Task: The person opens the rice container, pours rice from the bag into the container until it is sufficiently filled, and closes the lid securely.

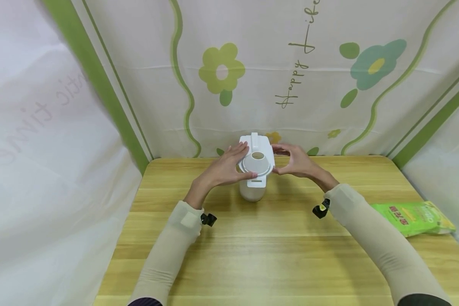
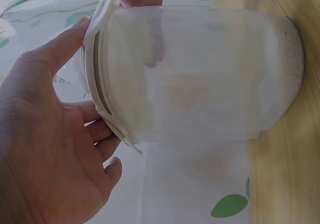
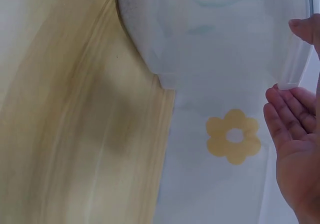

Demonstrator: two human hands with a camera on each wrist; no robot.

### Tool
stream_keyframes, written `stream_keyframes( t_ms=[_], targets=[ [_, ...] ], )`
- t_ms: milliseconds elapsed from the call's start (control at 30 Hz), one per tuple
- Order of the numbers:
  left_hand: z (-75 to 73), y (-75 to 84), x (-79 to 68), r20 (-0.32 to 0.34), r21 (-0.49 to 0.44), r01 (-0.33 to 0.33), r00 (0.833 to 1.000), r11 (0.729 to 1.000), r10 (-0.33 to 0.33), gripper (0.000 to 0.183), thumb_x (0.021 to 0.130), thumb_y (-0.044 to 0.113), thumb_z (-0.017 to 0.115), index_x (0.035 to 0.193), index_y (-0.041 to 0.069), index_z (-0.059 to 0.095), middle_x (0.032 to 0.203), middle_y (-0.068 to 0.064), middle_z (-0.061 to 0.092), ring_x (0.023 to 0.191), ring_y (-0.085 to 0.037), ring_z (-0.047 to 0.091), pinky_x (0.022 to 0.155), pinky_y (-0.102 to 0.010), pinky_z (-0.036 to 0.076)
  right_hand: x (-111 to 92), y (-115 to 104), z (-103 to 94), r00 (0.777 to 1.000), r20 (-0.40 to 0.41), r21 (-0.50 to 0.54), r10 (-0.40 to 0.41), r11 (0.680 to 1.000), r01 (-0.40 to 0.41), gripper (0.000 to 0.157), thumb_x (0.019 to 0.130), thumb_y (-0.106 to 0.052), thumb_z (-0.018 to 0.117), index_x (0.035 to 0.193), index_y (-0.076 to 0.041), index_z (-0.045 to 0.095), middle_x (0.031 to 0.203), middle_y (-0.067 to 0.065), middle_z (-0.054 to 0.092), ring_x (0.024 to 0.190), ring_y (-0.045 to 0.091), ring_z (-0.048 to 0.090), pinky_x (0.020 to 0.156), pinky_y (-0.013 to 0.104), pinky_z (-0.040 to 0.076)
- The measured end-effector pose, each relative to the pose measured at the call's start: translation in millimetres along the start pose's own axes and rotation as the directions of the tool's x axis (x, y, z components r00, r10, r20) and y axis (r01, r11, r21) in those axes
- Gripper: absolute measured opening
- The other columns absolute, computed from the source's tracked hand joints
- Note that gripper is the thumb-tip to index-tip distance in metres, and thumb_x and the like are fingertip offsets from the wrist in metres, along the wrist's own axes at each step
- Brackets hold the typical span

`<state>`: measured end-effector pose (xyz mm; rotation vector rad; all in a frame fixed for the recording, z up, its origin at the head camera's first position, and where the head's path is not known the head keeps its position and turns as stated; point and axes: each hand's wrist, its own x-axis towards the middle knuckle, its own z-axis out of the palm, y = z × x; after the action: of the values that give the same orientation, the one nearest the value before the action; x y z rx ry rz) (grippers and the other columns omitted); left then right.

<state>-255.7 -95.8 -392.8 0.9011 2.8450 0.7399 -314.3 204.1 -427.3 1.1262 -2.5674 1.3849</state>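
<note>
A translucent plastic container [image 1: 252, 194] with a white lid [image 1: 266, 148] stands upright at the back of the table; a round raised opening shows on the lid. Pale, whitish contents lie at its bottom in the left wrist view. My left hand [image 1: 226, 167] grips the lid from the left, thumb across the front and fingers over the top. On the right, my right hand [image 1: 297, 161] holds the lid's edge between thumb and fingers. In the right wrist view, the fingertips [image 3: 280, 109] touch the rim, and the thumb lies against the side.
A green packet [image 1: 413, 217] with red print lies at the table's right side, partly behind the right sleeve. Close behind the container hangs a white curtain [image 1: 145, 85] with printed flowers. The wooden table [image 1: 260, 263] reaches toward me in front of the container.
</note>
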Motion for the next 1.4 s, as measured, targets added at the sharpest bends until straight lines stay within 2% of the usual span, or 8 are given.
stream_keyframes(
  t_ms=[133, 400, 567, 667, 900, 1067, 1167, 1400],
  targets=[
    [-0.8, 1.1, 0.8, 0.009, 0.014, 0.003, 1.0, 1.0, -0.003, 0.104, 0.095, 0.067, 0.067, 0.169, 0.008, 0.022, 0.177, -0.005, 0.014, 0.164, -0.017, 0.008, 0.133, -0.042, 0.005, 2.8, -2.6, -3.6, 1.0, 0.023, -0.064, -0.021, 0.998, 0.023, 0.074, 0.074, -0.008, 0.093, 0.141, 0.001, 0.063, 0.127, 0.016, 0.071, 0.119, 0.037, 0.068, 0.107, 0.059, 0.052],
    [-4.4, 2.2, 0.6, 0.025, 0.025, 0.002, 1.0, 1.0, -0.003, 0.103, 0.095, 0.066, 0.067, 0.168, 0.007, 0.024, 0.177, -0.006, 0.015, 0.164, -0.018, 0.009, 0.133, -0.044, 0.005, 6.4, -12.2, -18.3, 0.992, 0.103, -0.227, -0.071, 0.969, 0.093, 0.075, 0.071, -0.013, 0.091, 0.138, 0.007, 0.065, 0.122, 0.017, 0.067, 0.113, 0.039, 0.066, 0.098, 0.058, 0.055],
    [-5.3, 1.9, 0.6, 0.026, 0.032, -0.001, 1.0, 0.999, 0.0, 0.103, 0.095, 0.067, 0.067, 0.168, 0.007, 0.025, 0.177, -0.006, 0.015, 0.164, -0.019, 0.01, 0.133, -0.044, 0.006, 10.4, -20.3, -27.8, 0.984, 0.176, -0.286, -0.031, 0.955, 0.081, 0.077, 0.075, -0.021, 0.094, 0.14, 0.008, 0.063, 0.124, 0.021, 0.066, 0.111, 0.043, 0.067, 0.095, 0.059, 0.058],
    [-5.1, 1.9, 1.2, 0.029, 0.039, 0.0, 1.0, 0.999, -0.001, 0.104, 0.095, 0.067, 0.066, 0.168, 0.007, 0.024, 0.177, -0.006, 0.015, 0.164, -0.019, 0.01, 0.133, -0.043, 0.005, 13.2, -24.9, -33.3, 0.976, 0.216, -0.313, -0.008, 0.947, 0.077, 0.078, 0.076, -0.023, 0.095, 0.14, 0.008, 0.064, 0.123, 0.02, 0.067, 0.11, 0.039, 0.067, 0.094, 0.058, 0.058],
    [-6.3, 3.2, 1.4, 0.042, 0.047, 0.008, 0.999, 0.999, -0.01, 0.103, 0.096, 0.067, 0.065, 0.168, 0.007, 0.024, 0.177, -0.006, 0.015, 0.164, -0.018, 0.009, 0.133, -0.041, 0.003, 24.3, -39.1, -42.8, 0.956, 0.291, -0.428, 0.028, 0.898, 0.104, 0.077, 0.073, -0.03, 0.095, 0.136, 0.006, 0.068, 0.111, 0.014, 0.07, 0.097, 0.028, 0.065, 0.083, 0.048, 0.057],
    [-7.4, 5.0, 2.0, 0.047, 0.051, 0.012, 0.999, 0.999, -0.014, 0.103, 0.096, 0.067, 0.065, 0.168, 0.007, 0.024, 0.177, -0.006, 0.016, 0.164, -0.018, 0.01, 0.133, -0.04, 0.003, 29.6, -49.2, -46.1, 0.943, 0.326, -0.457, 0.069, 0.884, 0.093, 0.074, 0.071, -0.028, 0.096, 0.134, 0.001, 0.072, 0.102, 0.011, 0.067, 0.091, 0.024, 0.063, 0.077, 0.042, 0.053],
    [-7.2, 4.9, 2.6, 0.05, 0.055, 0.013, 0.999, 0.998, -0.016, 0.103, 0.095, 0.068, 0.066, 0.168, 0.007, 0.025, 0.177, -0.006, 0.016, 0.164, -0.018, 0.01, 0.133, -0.039, 0.002, 28.9, -50.3, -45.8, 0.941, 0.326, -0.474, 0.089, 0.877, 0.081, 0.076, 0.072, -0.031, 0.096, 0.135, 0.002, 0.07, 0.105, 0.011, 0.067, 0.094, 0.025, 0.064, 0.079, 0.042, 0.055],
    [-7.2, 3.5, 2.5, 0.049, 0.063, 0.015, 0.999, 0.998, -0.018, 0.104, 0.095, 0.068, 0.066, 0.169, 0.008, 0.024, 0.177, -0.006, 0.016, 0.164, -0.018, 0.009, 0.132, -0.036, 0.001, 22.0, -43.4, -41.1, 0.948, 0.304, -0.407, 0.089, 0.912, 0.045, 0.08, 0.077, -0.029, 0.096, 0.141, 0.007, 0.063, 0.12, 0.017, 0.067, 0.108, 0.035, 0.069, 0.091, 0.052, 0.059]
  ],
)
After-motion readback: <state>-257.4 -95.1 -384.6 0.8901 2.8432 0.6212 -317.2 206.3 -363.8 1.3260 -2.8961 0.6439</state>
